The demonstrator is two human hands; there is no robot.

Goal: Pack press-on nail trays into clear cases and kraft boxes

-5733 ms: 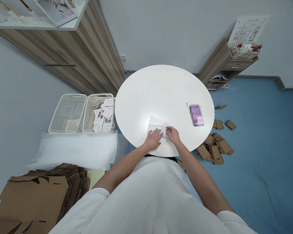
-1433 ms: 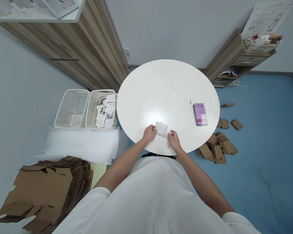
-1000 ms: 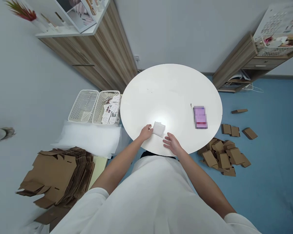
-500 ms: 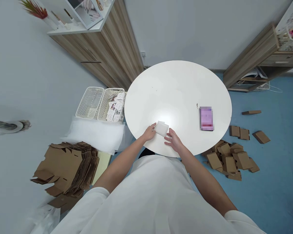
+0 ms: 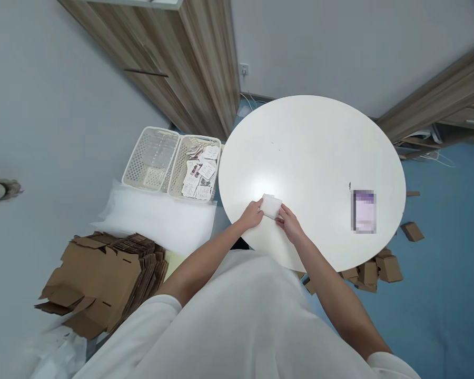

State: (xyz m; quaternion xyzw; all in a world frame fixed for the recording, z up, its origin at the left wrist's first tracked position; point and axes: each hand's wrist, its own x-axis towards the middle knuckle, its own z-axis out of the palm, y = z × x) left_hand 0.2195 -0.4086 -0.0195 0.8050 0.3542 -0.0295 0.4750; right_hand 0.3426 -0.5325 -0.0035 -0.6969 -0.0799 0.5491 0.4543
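while hands (image 5: 252,215) (image 5: 291,223) hold a packet (image 5: 271,206), cards (image 5: 199,173) look illegible

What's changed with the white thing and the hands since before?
The white packet is small and folded; earlier it was a wider, flatter sheet. The right hand, just off it a second ago, moved left and now holds its right edge; the left hand holds the other. The purple thing stayed on the table, the cards in their basket.
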